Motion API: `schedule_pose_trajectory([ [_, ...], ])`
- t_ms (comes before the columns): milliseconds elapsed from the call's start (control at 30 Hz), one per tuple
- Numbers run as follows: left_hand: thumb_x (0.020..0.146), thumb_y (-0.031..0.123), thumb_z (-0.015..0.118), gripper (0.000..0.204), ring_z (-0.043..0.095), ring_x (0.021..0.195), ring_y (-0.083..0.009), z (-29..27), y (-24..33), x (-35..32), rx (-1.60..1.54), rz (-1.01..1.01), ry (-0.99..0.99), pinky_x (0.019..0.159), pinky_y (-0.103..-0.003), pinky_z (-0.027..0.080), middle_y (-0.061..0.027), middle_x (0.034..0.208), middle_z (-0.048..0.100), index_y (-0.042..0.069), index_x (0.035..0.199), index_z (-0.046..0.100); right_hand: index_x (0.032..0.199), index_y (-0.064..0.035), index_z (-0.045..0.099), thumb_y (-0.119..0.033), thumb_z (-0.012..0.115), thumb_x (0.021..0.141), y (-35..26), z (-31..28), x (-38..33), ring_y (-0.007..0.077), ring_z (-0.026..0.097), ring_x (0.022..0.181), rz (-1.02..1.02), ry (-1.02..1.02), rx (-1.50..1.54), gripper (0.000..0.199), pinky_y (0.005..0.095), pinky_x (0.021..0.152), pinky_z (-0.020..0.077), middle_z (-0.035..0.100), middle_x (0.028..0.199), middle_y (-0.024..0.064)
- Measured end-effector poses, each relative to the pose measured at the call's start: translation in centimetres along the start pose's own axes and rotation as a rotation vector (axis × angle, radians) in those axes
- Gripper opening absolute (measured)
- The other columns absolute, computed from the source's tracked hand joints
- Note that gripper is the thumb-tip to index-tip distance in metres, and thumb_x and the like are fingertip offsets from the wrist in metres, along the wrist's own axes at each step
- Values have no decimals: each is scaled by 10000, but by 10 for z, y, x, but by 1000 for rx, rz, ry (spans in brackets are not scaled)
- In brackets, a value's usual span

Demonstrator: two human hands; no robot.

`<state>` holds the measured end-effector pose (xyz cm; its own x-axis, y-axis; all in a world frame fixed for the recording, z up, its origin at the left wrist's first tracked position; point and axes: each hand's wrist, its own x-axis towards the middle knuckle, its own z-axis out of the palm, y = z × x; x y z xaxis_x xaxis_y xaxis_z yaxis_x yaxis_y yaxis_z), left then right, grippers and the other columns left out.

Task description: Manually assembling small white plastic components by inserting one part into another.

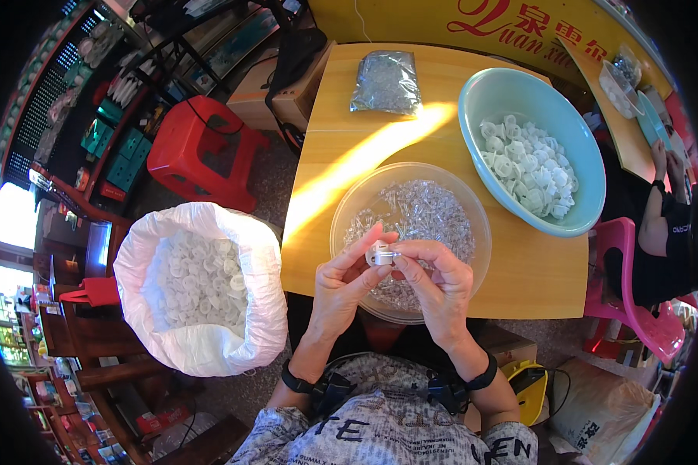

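Note:
Both hands meet over a clear round tub (485, 256) filled with small clear plastic pieces (426, 205). My left hand (343, 280) is closed, holding a small round white plastic part (378, 254) between thumb and fingers. My right hand (444, 288) pinches a tiny clear piece against the right side of that part; its exact shape is hard to make out. To the right of the tub stands a light-blue basin (589, 167) with many white plastic parts (527, 167) in it. On the left, an open white sack (260, 325) holds many translucent white parts (198, 279).
A sealed clear bag (385, 83) lies at the far side of the wooden table (341, 147). A red stool (202, 151) stands beyond the sack. At right, another person (651, 225) sits on a pink chair (636, 310). A yellow object (529, 391) is beside my right elbow.

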<state>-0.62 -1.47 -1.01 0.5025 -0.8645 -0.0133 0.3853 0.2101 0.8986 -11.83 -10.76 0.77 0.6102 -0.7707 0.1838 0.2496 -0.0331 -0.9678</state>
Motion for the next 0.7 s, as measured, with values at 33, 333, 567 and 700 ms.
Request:
schedule_pose_trajectory([
  [33,841,-72,605,528,544,1128,-187,0,0,0,0,-1,0,949,-317,471,-155,1272,536,58,1335,470,964,-15,650,8,629,856,-1,0,0,59,611,781,4,1,6,112,181,609,498,661,932,60],
  [333,904,7,553,500,508,1173,-189,-4,2,-3,-18,-18,-66,990,-347,433,-155,1306,505,63,1380,410,959,-10,645,4,633,853,-2,1,-2,104,643,815,22,19,30,108,219,669,543,662,940,75],
  [567,933,51,516,492,502,1197,-222,-4,4,-2,-123,-60,-83,995,-373,433,-191,1328,480,38,1399,360,942,-8,642,-1,657,830,-9,4,-1,130,659,809,-66,2,-180,113,252,681,562,662,920,96],
  [700,934,56,515,481,508,1195,-232,-4,5,-2,-145,-97,-68,1003,-385,434,-197,1324,482,12,1386,361,941,-4,639,6,658,825,-9,4,-1,143,664,804,-118,1,-226,118,256,683,563,661,917,101],
])
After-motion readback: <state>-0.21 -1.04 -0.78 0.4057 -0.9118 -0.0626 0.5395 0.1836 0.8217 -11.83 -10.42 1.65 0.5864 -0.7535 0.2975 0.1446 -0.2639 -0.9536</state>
